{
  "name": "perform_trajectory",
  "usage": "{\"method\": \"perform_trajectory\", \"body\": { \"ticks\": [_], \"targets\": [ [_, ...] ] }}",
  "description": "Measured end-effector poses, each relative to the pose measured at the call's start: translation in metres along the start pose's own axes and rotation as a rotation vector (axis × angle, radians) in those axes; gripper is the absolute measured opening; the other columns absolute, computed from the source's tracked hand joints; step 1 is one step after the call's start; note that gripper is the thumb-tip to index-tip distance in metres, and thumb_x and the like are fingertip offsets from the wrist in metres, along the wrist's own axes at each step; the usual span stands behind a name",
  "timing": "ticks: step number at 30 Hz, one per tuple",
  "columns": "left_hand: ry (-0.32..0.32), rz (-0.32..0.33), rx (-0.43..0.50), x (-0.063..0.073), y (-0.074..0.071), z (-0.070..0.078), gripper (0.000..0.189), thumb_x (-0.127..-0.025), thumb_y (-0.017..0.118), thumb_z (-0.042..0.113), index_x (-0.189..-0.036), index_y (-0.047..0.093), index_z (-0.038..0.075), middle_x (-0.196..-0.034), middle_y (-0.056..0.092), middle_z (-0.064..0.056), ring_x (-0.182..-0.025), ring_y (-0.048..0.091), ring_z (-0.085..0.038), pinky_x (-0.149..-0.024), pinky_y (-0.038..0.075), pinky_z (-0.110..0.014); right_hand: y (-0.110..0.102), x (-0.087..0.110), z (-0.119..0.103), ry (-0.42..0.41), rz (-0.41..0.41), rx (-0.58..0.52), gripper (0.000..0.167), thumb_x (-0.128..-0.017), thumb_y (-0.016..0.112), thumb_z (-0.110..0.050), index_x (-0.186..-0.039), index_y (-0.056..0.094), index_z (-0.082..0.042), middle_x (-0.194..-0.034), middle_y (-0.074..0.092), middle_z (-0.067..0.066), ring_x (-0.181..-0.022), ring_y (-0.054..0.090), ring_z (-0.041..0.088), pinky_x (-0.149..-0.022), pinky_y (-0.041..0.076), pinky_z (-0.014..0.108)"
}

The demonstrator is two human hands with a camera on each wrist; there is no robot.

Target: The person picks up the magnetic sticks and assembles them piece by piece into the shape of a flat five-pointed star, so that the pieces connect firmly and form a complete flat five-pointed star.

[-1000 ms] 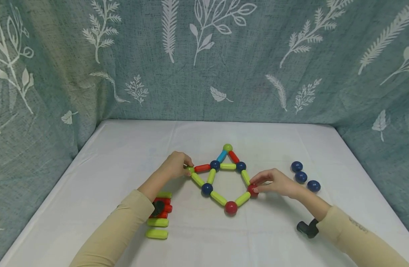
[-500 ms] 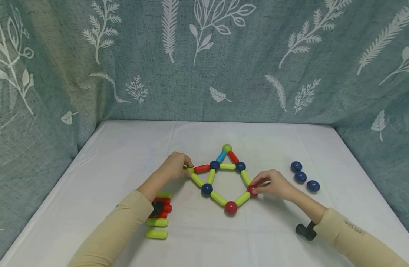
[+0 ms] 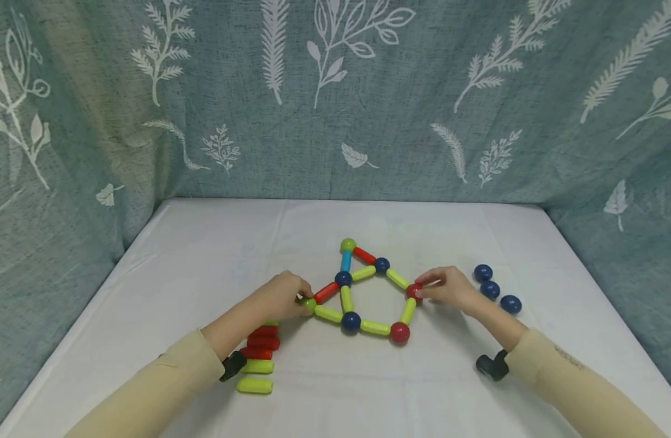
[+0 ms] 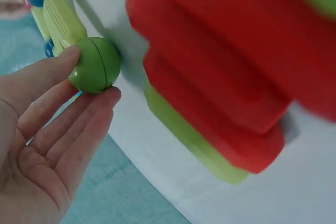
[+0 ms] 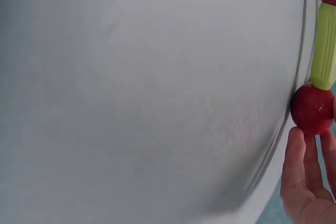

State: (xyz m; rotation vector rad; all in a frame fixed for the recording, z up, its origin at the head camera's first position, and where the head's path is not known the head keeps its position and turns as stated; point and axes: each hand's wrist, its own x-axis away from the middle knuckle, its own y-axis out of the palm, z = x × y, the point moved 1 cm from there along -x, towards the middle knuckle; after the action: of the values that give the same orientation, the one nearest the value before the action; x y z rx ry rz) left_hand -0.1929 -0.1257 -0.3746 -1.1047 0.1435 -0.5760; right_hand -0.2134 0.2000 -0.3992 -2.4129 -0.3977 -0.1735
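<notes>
A figure of coloured rods and balls lies on the white table: a five-sided ring with two triangles on its sides. My left hand (image 3: pixel 285 295) pinches the green ball (image 4: pixel 96 65) at its left corner, thumb on one side and fingertips on the other. A red rod (image 3: pixel 326 292) and a yellow-green rod (image 3: pixel 328 314) run from that ball to two blue balls. At the right corner my right hand (image 3: pixel 447 286) grips a red ball (image 5: pixel 313 108) between thumb and fingers. Another red ball (image 3: pixel 399 333) sits at the near corner, and a second green ball (image 3: pixel 348 245) tops the far triangle.
Three loose blue balls (image 3: pixel 490 289) lie right of the figure, beyond the right wrist. Left of it, near the left forearm, is a stack of loose red rods (image 3: pixel 263 343) and yellow-green rods (image 3: pixel 255 385). A patterned curtain (image 3: pixel 335 121) hangs behind the table.
The whole figure has turned counter-clockwise: the left hand with its green ball came nearer, the right hand with its red ball went slightly farther, and the top green ball swung left.
</notes>
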Motion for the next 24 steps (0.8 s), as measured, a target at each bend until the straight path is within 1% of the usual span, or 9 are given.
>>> {"method": "perform_trajectory", "body": {
  "ticks": [3,8,15,19,24],
  "targets": [
    [0.036,0.001,-0.003,0.008,0.004,0.007,0.015,-0.076,0.073,0.007,-0.089,0.069,0.002,-0.086,0.068,-0.006,-0.079,0.063,-0.017,-0.07,0.052,-0.029,-0.001,-0.008,-0.002,0.033,0.014,-0.036,0.032,-0.082,0.067,-0.012,-0.111,0.062,0.002,-0.112,0.06,0.019,-0.091,0.06,0.024,-0.073,0.052,0.032],
    [0.049,-0.031,-0.011,0.017,0.009,0.02,0.016,-0.074,0.076,0.01,-0.086,0.067,0.005,-0.08,0.066,-0.003,-0.077,0.06,-0.015,-0.07,0.05,-0.03,-0.001,-0.021,-0.005,0.07,0.033,-0.07,0.035,-0.084,0.066,-0.012,-0.114,0.06,0.002,-0.115,0.058,0.019,-0.089,0.06,0.022,-0.074,0.052,0.031],
    [0.109,-0.071,-0.016,0.022,0.018,0.033,0.016,-0.072,0.078,0.016,-0.073,0.063,0.011,-0.062,0.054,0.006,-0.06,0.048,-0.008,-0.056,0.043,-0.022,0.004,-0.037,-0.012,0.142,0.04,-0.122,0.035,-0.085,0.064,-0.012,-0.118,0.058,-0.001,-0.12,0.055,0.018,-0.087,0.058,0.019,-0.074,0.051,0.028],
    [0.11,-0.097,-0.042,0.023,0.023,0.042,0.021,-0.071,0.079,0.021,-0.07,0.061,0.011,-0.057,0.05,0.006,-0.054,0.045,-0.008,-0.051,0.041,-0.019,0.006,-0.042,-0.017,0.135,0.042,-0.125,0.034,-0.086,0.063,-0.01,-0.118,0.058,-0.001,-0.122,0.054,0.018,-0.086,0.057,0.018,-0.073,0.051,0.027],
    [0.102,-0.102,-0.068,0.024,0.027,0.05,0.025,-0.07,0.08,0.024,-0.068,0.06,0.01,-0.053,0.048,0.006,-0.051,0.043,-0.008,-0.049,0.039,-0.018,0.009,-0.049,-0.022,0.106,0.032,-0.12,0.033,-0.087,0.061,-0.009,-0.118,0.058,0.0,-0.123,0.054,0.018,-0.089,0.057,0.018,-0.073,0.051,0.027]
  ]
}}
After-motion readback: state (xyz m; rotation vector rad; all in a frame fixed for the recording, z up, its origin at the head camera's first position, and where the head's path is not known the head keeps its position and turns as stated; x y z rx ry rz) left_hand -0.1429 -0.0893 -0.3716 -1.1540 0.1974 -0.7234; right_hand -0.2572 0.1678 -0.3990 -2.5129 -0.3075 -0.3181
